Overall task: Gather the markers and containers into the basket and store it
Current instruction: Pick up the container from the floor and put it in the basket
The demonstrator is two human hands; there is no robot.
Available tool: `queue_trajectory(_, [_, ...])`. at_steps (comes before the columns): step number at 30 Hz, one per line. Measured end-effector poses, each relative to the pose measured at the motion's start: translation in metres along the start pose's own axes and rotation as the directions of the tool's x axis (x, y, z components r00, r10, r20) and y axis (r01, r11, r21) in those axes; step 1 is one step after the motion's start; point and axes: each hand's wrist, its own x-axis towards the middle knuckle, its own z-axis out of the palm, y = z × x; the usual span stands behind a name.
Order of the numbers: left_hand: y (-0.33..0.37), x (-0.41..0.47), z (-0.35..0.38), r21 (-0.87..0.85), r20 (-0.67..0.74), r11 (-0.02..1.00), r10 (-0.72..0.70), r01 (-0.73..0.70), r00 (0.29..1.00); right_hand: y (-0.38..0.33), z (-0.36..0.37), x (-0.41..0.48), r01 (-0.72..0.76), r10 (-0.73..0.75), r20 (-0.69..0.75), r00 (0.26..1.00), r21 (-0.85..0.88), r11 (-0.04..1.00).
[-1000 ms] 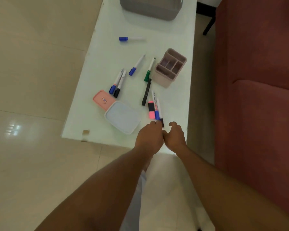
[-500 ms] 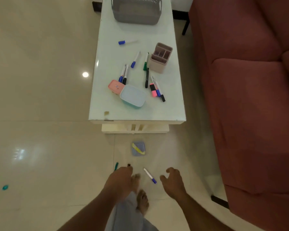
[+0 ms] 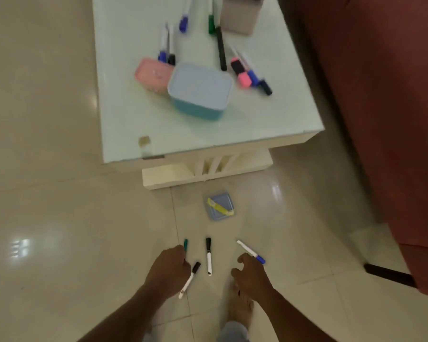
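The person is bent low over the tiled floor (image 3: 59, 218), both bare arms reaching down. The left hand (image 3: 169, 267) is knuckles-up with its fingers curled under, and I cannot tell whether they have hold of anything. A green-capped marker (image 3: 185, 244) pokes out just past its knuckles, and a slanted black-capped marker (image 3: 190, 280) lies right against its inner side. Between the two hands, touching neither, the middle black-capped marker (image 3: 208, 257) lies on the tile with its cap pointing away from the person. The right hand (image 3: 251, 272) is loosely spread, thumb and forefinger apart, with nothing in it. A blue-capped marker (image 3: 250, 251) lies just beyond its fingertips, though whether skin meets it I cannot make out. A bare foot (image 3: 240, 307) shows just behind that hand. Farther ahead of both hands a small blue container (image 3: 226, 200) sits on the floor with a yellow highlighter (image 3: 220, 208) lying across it. Well beyond that stands the white table (image 3: 208, 134). It carries a large blue container (image 3: 200, 91), a pink container (image 3: 152, 74) just beside it on the left hand's side, a pink highlighter (image 3: 241, 75), a beige organiser (image 3: 240, 21) and several blurred markers. A dark red sofa (image 3: 381, 95) runs along out past the right hand.
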Motion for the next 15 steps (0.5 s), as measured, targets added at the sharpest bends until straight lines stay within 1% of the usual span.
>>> queue_trajectory(2, [-0.013,0.053,0.029,-0.093,0.003,0.996,0.003,-0.003,1.000,0.001,0.020,0.054,0.057,-0.057,-0.013,0.998,-0.026,0.998])
queue_trajectory(4, [-0.017,0.096,0.049,-0.196,0.016,0.980,-0.029,0.032,0.999,-0.002,0.030,0.103,0.112,-0.112,-0.034,0.993,-0.008,0.994])
queue_trajectory(7, [-0.013,0.157,0.076,-0.424,0.074,0.903,-0.037,0.065,0.997,-0.002,0.029,0.174,0.131,-0.123,-0.131,0.984,0.047,0.990])
queue_trajectory(10, [0.001,0.209,0.095,-0.556,0.085,0.830,0.004,0.045,0.996,0.000,0.017,0.228,0.141,-0.123,-0.230,0.965,0.065,0.988])
queue_trajectory(12, [0.014,0.237,0.107,-0.650,0.087,0.757,-0.017,0.070,0.996,0.002,0.009,0.254,0.152,-0.138,-0.249,0.959,0.040,0.988])
queue_trajectory(13, [0.019,0.247,0.111,-0.704,0.098,0.702,-0.044,0.101,0.994,0.002,0.007,0.262,0.150,-0.135,-0.237,0.962,0.048,0.988])
queue_trajectory(15, [0.026,0.259,0.118,-0.808,0.168,0.560,-0.083,0.186,0.982,0.001,0.008,0.276,0.145,-0.122,-0.204,0.971,0.097,0.985])
